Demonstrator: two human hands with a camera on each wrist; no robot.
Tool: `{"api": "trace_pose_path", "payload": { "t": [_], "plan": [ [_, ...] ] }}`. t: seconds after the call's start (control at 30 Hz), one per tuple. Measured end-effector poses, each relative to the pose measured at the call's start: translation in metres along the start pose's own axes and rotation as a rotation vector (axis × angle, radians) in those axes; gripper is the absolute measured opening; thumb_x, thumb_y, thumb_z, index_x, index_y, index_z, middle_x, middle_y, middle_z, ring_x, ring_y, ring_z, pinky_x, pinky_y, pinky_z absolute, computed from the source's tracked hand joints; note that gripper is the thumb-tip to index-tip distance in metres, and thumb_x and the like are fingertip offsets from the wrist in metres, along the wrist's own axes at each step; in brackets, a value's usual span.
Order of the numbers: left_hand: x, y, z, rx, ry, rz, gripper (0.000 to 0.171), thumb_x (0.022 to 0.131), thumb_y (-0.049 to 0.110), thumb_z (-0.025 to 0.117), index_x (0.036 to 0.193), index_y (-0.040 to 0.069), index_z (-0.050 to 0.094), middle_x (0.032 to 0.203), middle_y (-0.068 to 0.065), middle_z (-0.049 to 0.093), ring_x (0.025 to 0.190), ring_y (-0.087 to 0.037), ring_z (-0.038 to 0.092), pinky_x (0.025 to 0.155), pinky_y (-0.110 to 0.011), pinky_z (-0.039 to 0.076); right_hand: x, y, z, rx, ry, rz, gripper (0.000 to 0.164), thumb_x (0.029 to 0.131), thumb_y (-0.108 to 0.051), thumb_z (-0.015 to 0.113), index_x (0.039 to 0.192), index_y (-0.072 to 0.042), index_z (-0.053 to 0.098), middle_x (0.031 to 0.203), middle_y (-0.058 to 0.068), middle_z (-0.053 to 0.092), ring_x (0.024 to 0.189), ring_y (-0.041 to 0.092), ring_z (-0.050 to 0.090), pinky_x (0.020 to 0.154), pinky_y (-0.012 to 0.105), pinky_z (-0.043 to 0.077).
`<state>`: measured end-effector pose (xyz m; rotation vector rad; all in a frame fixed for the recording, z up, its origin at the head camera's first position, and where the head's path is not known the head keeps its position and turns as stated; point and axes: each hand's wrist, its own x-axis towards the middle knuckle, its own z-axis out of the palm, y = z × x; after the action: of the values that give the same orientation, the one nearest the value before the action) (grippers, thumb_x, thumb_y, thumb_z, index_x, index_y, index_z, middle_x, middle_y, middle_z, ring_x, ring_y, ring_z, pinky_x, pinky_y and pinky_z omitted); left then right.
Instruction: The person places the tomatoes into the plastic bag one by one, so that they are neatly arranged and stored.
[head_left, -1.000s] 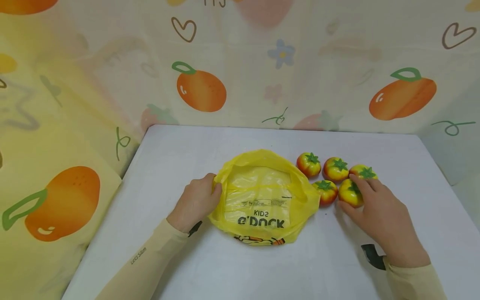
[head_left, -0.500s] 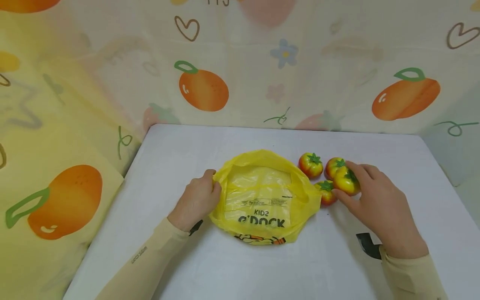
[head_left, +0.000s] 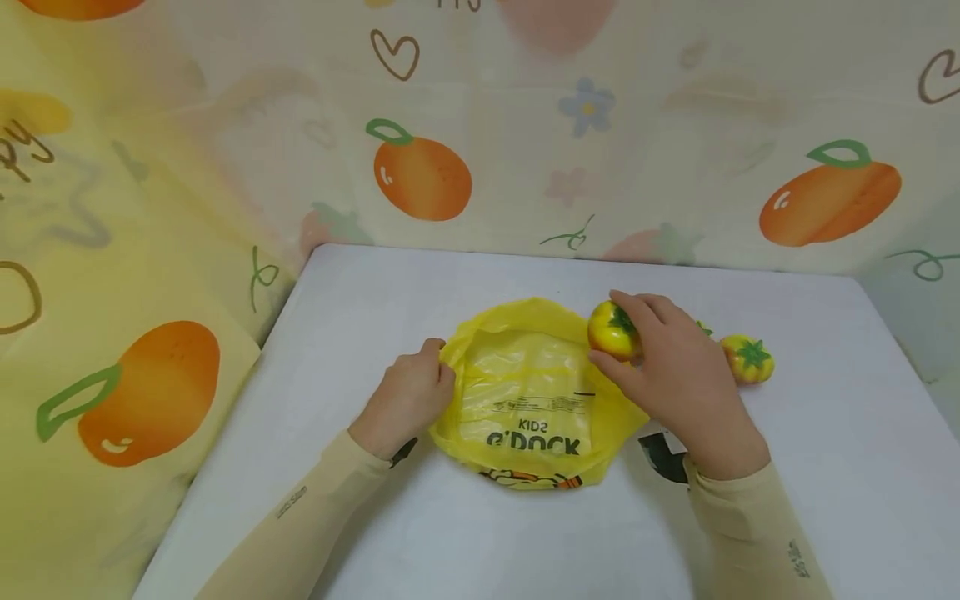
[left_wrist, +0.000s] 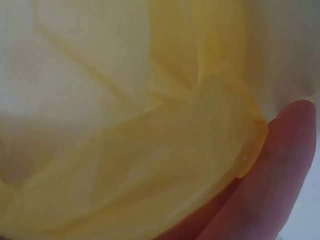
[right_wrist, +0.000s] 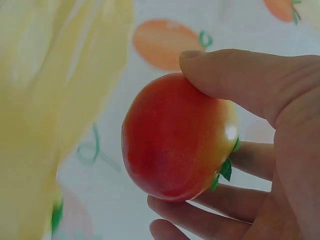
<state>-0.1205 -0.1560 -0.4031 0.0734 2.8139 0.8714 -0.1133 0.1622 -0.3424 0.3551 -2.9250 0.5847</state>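
Observation:
A yellow plastic bag (head_left: 480,321) lies on the white table with its mouth spread wide and printed letters showing inside. My left hand (head_left: 408,393) pinches the bag's left rim; in the left wrist view a finger (left_wrist: 280,170) lies along the yellow film (left_wrist: 165,145). My right hand (head_left: 686,375) holds a red-and-yellow toy tomato (head_left: 610,332) just over the bag's right rim. The right wrist view shows this tomato (right_wrist: 172,135) between thumb and fingers, its green leaves towards the palm and the bag (right_wrist: 30,125) beside it.
Another toy tomato (head_left: 747,359) sits on the table (head_left: 817,433) to the right of my right hand. Green leaf tips of one more (head_left: 703,327) peek out behind that hand; others may be hidden there. A fruit-print cloth (head_left: 510,183) hangs behind the table.
My right hand has lifted one toy tomato from the group and carried it left to the bag's rim. The left hand keeps its hold on the bag. The view has shifted slightly.

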Motion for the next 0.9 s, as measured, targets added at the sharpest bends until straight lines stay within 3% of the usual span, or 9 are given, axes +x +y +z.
{"api": "trace_pose_path", "payload": {
  "t": [0.43, 0.63, 0.9],
  "plan": [
    [0.0, 0.003, 0.004, 0.039, 0.02, 0.025, 0.046, 0.107, 0.017, 0.044, 0.145, -0.008, 0.052, 0.074, -0.011, 0.064, 0.049, -0.018, 0.049, 0.046, -0.026, 0.04, 0.028, -0.059, 0.044, 0.059, -0.095, -0.092, 0.08, 0.093, -0.054, 0.08, 0.16, -0.021, 0.051, 0.153, 0.011, 0.059, 0.129, 0.033, 0.066, 0.103, 0.054, 0.06],
    [0.0, 0.003, 0.004, 0.042, 0.01, -0.001, 0.047, 0.108, 0.018, 0.046, 0.146, -0.007, 0.052, 0.084, -0.016, 0.069, 0.051, -0.02, 0.053, 0.046, -0.027, 0.042, 0.032, -0.07, 0.062, 0.038, -0.102, -0.166, 0.078, 0.093, -0.054, 0.081, 0.156, -0.016, 0.054, 0.149, 0.01, 0.061, 0.129, 0.029, 0.066, 0.11, 0.047, 0.058],
    [-0.001, 0.001, 0.0, 0.057, 0.008, -0.003, 0.045, 0.108, 0.018, 0.047, 0.144, -0.008, 0.052, 0.09, -0.02, 0.072, 0.053, -0.022, 0.057, 0.046, -0.027, 0.044, 0.035, -0.078, 0.079, 0.057, -0.15, -0.144, 0.076, 0.093, -0.052, 0.081, 0.155, -0.017, 0.054, 0.148, 0.008, 0.061, 0.123, 0.028, 0.067, 0.108, 0.047, 0.059]
  ]
}}
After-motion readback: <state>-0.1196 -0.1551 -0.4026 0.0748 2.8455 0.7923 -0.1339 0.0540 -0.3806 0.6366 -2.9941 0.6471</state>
